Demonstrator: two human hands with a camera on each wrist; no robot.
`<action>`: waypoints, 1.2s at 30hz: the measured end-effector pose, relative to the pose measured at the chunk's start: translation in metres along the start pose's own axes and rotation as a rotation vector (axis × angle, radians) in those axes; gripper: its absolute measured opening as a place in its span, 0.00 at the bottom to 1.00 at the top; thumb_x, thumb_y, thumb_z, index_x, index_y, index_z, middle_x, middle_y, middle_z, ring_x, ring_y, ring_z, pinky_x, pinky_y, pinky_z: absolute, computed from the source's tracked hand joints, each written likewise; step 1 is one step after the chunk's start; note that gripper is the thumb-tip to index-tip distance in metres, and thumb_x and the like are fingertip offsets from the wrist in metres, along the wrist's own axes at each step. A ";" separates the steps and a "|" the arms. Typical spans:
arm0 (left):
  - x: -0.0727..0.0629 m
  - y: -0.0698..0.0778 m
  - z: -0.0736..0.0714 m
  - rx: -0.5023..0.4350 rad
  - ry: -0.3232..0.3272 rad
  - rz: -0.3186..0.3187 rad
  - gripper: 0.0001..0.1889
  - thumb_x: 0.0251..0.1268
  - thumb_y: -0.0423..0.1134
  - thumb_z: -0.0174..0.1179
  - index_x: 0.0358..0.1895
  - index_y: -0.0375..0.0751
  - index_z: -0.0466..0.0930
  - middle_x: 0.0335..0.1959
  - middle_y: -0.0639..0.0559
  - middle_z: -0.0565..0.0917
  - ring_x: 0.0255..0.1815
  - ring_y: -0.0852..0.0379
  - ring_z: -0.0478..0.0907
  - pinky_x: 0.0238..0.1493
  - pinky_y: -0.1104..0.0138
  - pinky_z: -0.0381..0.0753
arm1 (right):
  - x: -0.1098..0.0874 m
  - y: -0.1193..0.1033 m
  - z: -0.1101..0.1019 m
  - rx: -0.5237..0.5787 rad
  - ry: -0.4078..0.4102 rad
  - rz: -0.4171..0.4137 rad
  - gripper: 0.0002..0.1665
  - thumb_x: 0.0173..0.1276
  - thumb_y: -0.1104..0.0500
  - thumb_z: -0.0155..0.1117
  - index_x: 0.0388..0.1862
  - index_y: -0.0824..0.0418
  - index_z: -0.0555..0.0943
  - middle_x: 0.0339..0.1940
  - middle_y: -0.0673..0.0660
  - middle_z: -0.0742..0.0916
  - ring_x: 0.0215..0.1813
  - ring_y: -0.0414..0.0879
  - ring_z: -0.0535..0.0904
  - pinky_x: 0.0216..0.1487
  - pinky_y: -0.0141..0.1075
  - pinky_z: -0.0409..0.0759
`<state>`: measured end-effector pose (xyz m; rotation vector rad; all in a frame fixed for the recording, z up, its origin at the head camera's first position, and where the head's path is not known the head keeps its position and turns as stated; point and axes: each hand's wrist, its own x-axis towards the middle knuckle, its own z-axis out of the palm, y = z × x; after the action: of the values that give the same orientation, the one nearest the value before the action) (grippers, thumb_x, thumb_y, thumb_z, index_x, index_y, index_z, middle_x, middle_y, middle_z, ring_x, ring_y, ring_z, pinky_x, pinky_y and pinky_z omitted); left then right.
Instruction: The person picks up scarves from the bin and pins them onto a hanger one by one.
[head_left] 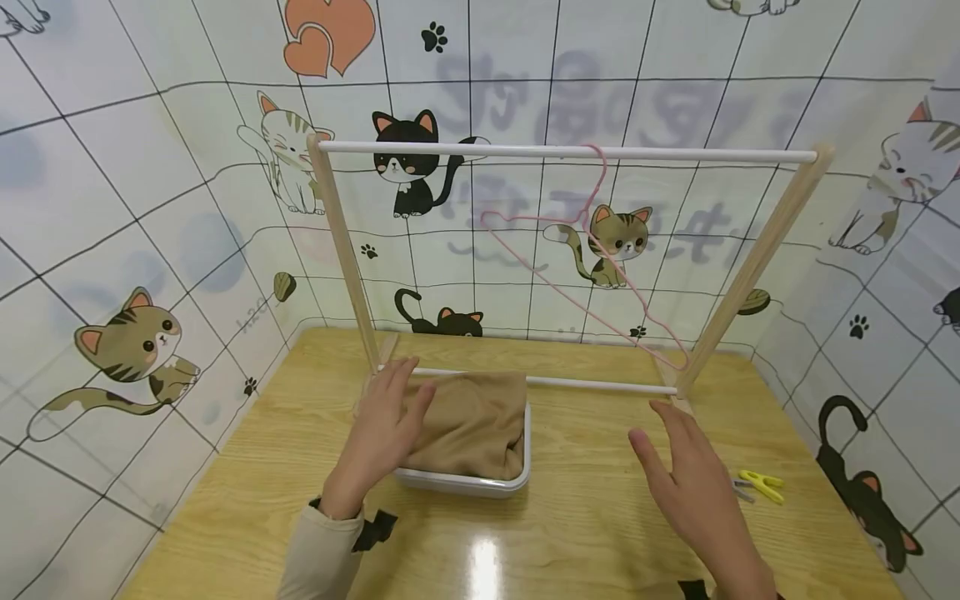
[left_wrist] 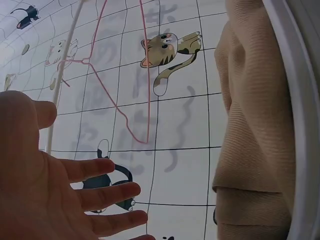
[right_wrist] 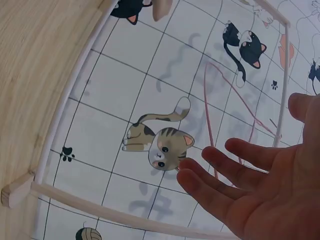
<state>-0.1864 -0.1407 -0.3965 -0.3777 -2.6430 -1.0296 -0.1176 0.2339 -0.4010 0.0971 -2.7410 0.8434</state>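
Observation:
A folded brown cloth fills a white plastic tub at the middle left of the table. My left hand hovers over the tub's left side with fingers spread and nothing in its grasp. To the right, my right hand is held above the table, its fingers loosely extended and holding nothing. A pink hanger hangs tilted from the white top bar of a wooden rack, its right end low. The left wrist view shows the brown cloth at the right, apart from my palm.
The rack's wooden posts stand at the back of the table, joined low down by a second white bar. A yellow clothespin and a grey clothespin lie beside my right hand. Cat-patterned sheeting encloses the table.

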 end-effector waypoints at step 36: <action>0.020 -0.061 0.042 0.014 0.018 -0.104 0.30 0.73 0.50 0.62 0.67 0.31 0.74 0.69 0.30 0.71 0.72 0.30 0.64 0.71 0.37 0.65 | 0.008 -0.048 0.133 0.385 -0.197 0.090 0.35 0.85 0.47 0.47 0.75 0.74 0.64 0.61 0.64 0.82 0.48 0.48 0.85 0.41 0.37 0.84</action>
<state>-0.2326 -0.1525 -0.4569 -0.2289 -2.6766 -1.0390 -0.1501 0.1199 -0.4784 0.1385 -2.7373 1.4502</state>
